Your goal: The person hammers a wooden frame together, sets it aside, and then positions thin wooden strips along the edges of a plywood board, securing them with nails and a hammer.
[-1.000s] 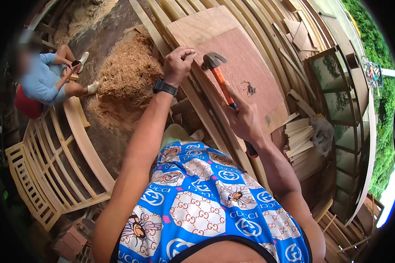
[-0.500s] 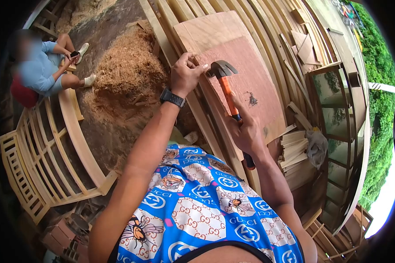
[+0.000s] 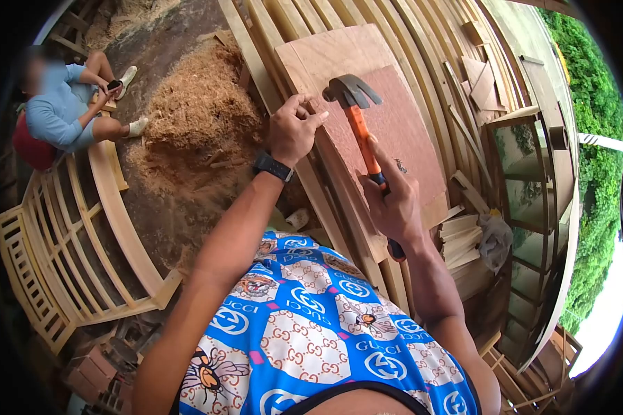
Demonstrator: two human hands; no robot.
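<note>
My right hand [image 3: 394,204] is wrapped round the orange and dark grip of a claw hammer [image 3: 360,128]. The hammer's dark head is over the plywood sheets, to the upper right of my left hand [image 3: 294,131]. At the left edge of the reddish plywood [image 3: 412,131], my left thumb and fingertips are pinched together; whatever is between them is too small to make out. Under the reddish sheet lies a paler plywood sheet [image 3: 318,55]. A small dark cluster, perhaps nails [image 3: 401,166], lies on the reddish sheet, partly hidden by my right hand.
Long timber boards [image 3: 415,41] lie beneath and beyond the plywood. Left of them is a heap of wood shavings [image 3: 201,104]. A seated person [image 3: 55,114] holds a phone beside a slatted wooden frame [image 3: 83,235]. A glass-paned cabinet frame [image 3: 526,173] stands at right.
The hammer head has lifted away from my left fingers, up and slightly right. My left hand stays pinched by the plywood edge, a little lower in view.
</note>
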